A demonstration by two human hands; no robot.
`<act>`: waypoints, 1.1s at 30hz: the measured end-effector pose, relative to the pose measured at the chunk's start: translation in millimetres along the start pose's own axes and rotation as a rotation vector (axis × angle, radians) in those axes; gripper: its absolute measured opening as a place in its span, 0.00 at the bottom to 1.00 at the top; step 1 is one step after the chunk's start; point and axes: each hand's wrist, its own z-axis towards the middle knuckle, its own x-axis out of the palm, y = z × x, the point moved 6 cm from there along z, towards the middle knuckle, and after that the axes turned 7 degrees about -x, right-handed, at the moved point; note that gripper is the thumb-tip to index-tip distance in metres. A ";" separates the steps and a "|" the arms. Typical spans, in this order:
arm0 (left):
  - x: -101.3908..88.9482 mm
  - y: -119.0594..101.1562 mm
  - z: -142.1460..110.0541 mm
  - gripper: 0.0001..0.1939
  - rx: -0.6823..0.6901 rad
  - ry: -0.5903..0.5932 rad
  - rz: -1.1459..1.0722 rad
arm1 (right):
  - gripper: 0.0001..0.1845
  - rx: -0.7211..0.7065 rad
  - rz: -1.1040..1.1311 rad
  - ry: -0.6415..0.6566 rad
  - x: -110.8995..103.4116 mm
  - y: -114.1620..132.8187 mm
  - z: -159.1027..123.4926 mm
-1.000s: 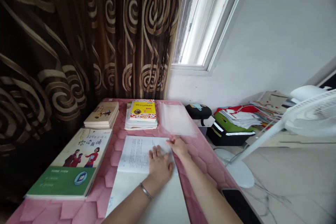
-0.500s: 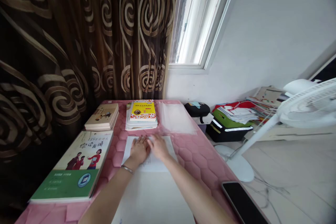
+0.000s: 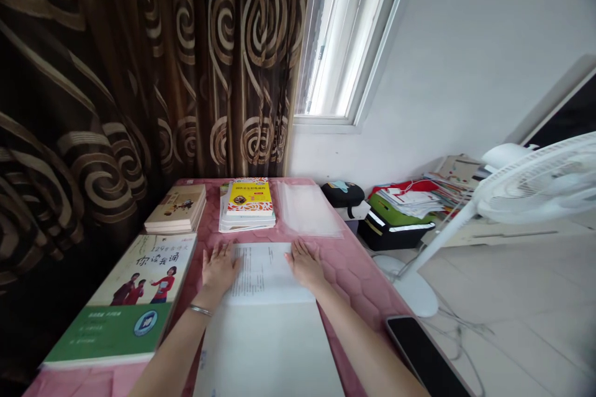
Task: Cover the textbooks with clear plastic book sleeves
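A white page with printed text (image 3: 261,270) lies in front of me, its print partly blurred. Below it a large blank pale sheet (image 3: 270,347) reaches down to the bottom of the view; I cannot tell how the two are joined. My left hand (image 3: 220,270) rests flat at the left edge of the printed page, fingers spread. At the opposite edge lies my right hand (image 3: 305,265), also open, its thumb side touching the page. Neither hand grips anything.
Left stand a large green-and-white book (image 3: 125,298) and a stack of small tan books (image 3: 177,208). Ahead are a yellow-covered book (image 3: 250,195) on a pile and clear plastic sheets (image 3: 310,211). A phone (image 3: 426,353) lies right; a white fan (image 3: 442,239) stands beyond the pink-covered table (image 3: 358,282).
My hands have slid apart from the middle of the printed page to its left and right edges. The printed text between them now shows. The view has shifted slightly.
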 end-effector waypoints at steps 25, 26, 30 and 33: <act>-8.5 16.7 -8.0 0.27 -0.096 0.045 0.067 | 0.28 -0.079 -0.072 0.023 -4.4 16.1 5.5; -11.2 10.0 -11.2 0.26 -0.106 0.043 0.093 | 0.28 -0.080 -0.078 0.024 -5.9 21.8 8.1; -8.4 -37.9 -53.3 0.24 -0.033 0.018 0.134 | 0.25 -0.167 -0.065 0.038 -9.2 52.9 21.4; 24.0 -84.0 -117.0 0.26 0.355 0.009 0.058 | 0.25 -0.244 -0.025 0.063 -10.7 67.5 33.0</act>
